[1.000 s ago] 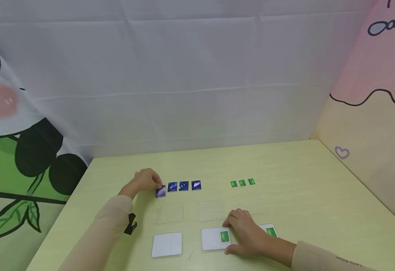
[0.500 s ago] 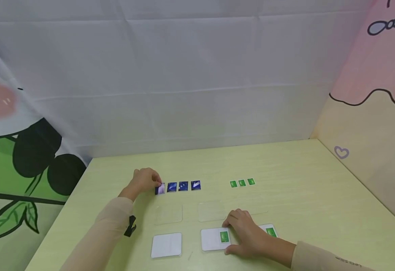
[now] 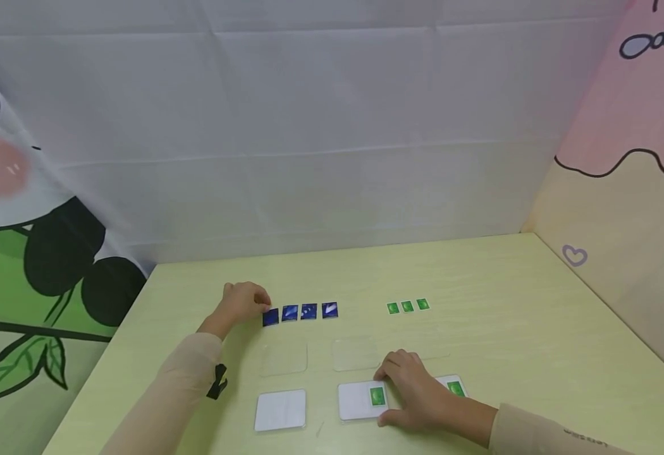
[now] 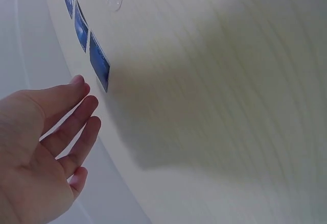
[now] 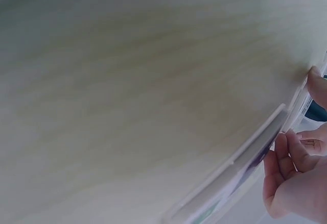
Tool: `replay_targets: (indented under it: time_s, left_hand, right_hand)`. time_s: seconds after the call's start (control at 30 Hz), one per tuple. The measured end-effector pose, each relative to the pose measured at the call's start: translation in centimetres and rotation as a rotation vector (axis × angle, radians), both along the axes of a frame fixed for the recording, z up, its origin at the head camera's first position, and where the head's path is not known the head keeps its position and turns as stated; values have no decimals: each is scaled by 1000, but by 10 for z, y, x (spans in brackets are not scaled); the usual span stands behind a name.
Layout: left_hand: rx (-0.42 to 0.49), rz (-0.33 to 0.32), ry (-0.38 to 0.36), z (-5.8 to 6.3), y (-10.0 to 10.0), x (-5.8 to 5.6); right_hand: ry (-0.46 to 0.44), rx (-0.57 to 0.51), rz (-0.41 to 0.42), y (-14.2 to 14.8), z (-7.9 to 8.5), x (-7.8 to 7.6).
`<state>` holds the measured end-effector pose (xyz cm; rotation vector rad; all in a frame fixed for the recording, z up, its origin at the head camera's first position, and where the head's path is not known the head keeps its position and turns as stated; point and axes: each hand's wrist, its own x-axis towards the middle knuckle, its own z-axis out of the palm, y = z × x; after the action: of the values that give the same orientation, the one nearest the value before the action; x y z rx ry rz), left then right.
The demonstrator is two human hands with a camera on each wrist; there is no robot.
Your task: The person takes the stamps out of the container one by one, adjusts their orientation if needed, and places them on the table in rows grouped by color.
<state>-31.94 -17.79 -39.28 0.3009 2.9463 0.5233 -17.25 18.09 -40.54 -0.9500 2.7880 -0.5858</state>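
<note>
Several small blue picture cards (image 3: 308, 311) lie in a row on the table. At the row's left end my left hand (image 3: 235, 306) is beside the leftmost blue card (image 3: 270, 317). In the left wrist view its fingers (image 4: 84, 104) are loosely bent, a little apart from that card, and hold nothing. My right hand (image 3: 414, 392) spans a white card (image 3: 357, 402) with a green picture stuck on its right part. The thumb is on its near edge and the fingertips on its far edge. Another white card with a green picture (image 3: 455, 388) is partly hidden behind the hand.
A blank white card (image 3: 280, 411) lies at the front left. Clear plastic covers (image 3: 284, 358) lie in a row behind the white cards. Three small green picture cards (image 3: 408, 306) lie at the back right. Walls stand behind and beside the table.
The leftmost blue card has turned from a pale, glossy look to dark and moved slightly away, nearly in line with the others. My left fingers now leave it. The right hand has stayed still.
</note>
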Motion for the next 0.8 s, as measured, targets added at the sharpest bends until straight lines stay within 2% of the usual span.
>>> replay_targets:
  time_s: [0.23,0.43,0.8]
  left_hand:
    - [26,-4,-22,3,-1,7]
    - [112,-25,-91,7,1,13]
    - [146,-55,-91,8,3,25]
  right_hand:
    - [20,-9,5,0,0,1]
    - [26,-2,3,0,-3,1]
    - [20,-11,0,-1,-1,1]
